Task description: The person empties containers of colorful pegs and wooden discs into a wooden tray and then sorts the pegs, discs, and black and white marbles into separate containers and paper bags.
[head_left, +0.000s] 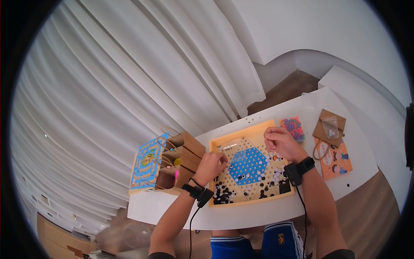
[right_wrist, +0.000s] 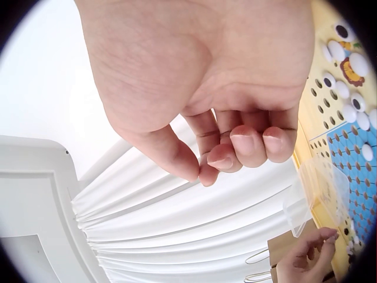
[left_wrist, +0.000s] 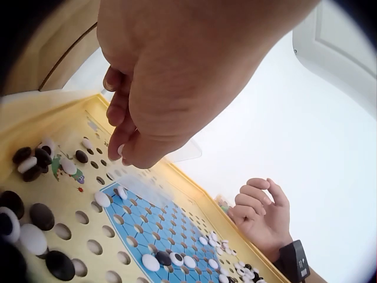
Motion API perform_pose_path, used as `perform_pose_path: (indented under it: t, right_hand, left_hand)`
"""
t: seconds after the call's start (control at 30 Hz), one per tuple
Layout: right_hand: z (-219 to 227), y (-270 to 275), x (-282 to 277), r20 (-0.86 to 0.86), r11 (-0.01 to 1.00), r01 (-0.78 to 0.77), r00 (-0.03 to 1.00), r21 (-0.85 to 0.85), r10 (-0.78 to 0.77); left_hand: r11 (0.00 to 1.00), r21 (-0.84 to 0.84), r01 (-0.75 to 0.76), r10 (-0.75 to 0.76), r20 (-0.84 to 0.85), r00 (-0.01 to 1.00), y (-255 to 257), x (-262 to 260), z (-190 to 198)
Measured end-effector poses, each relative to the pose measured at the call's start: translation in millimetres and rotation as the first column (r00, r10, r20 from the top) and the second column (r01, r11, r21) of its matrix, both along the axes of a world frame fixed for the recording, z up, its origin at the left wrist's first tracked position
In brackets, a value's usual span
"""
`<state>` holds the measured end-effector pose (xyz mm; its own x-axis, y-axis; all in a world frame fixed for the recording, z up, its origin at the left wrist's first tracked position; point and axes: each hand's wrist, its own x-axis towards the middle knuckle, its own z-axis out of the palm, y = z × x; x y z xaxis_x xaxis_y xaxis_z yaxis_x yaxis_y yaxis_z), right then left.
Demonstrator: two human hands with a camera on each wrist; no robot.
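My left hand (head_left: 212, 165) is over the left part of a yellow-rimmed game board (head_left: 241, 131). Its thumb and forefinger pinch a small white game piece (left_wrist: 121, 150), mostly hidden by the fingertips. My right hand (head_left: 279, 141) hovers above the far right side of the board. Its fingers are loosely curled, the thumb tip close to the forefinger, and nothing shows between them in the right wrist view. A blue hexagon grid (head_left: 249, 166) with holes fills the board's middle. Black and white pieces (head_left: 224, 195) lie heaped in the near left corner, and more are scattered at the right.
Brown paper bags (head_left: 189, 149) stand left of the board beside a blue printed game board (head_left: 148, 162). A clear plastic container (right_wrist: 330, 188) is at the far left of the game board. Colourful small pieces in a pack (head_left: 293, 128) and an orange booklet (head_left: 332, 159) lie right.
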<state>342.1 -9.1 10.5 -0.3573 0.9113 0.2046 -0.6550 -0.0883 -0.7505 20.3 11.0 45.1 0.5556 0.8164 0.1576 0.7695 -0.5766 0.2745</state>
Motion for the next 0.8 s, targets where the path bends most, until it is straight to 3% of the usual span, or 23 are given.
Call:
perform_pose_path:
  t: [0.07, 0.17, 0.3, 0.5, 0.57, 0.8]
  right_hand:
    - [-0.4, -0.1, -0.5, 0.008, 1.000, 0.006, 1.000, -0.004, -0.006]
    - [4.1, -3.2, 0.0, 0.015, 1.000, 0.027, 1.000, -0.012, -0.026]
    - [2.8, -3.0, -0.4, 0.018, 1.000, 0.024, 1.000, -0.011, -0.024]
    - [3.2, -3.1, -0.7, 0.023, 0.999, 0.033, 0.999, -0.011, -0.033]
    - [4.0, -3.2, -0.6, 0.025, 0.999, 0.033, 0.999, -0.009, -0.033]
    - [0.1, -0.3, -1.3, 0.040, 0.999, 0.036, 0.999, -0.012, -0.035]
  left_hand:
    - [0.991, -0.113, -0.078, 0.082, 0.034, 0.996, 8.0, 3.7, -1.9]
    - [0.998, -0.036, -0.044, 0.049, 0.123, 0.991, 16.1, 4.7, -3.9]
    - [0.993, -0.084, -0.088, 0.103, 0.192, 0.976, 22.5, 12.6, 3.5]
    - [0.996, -0.080, 0.033, -0.012, 0.255, 0.967, 30.8, 17.5, -5.2]
    - [0.997, -0.027, 0.070, -0.064, 0.180, 0.982, 22.5, 17.4, -1.9]
    - [0.990, -0.090, 0.105, -0.106, -0.008, 0.994, -10.8, 12.2, -4.4]
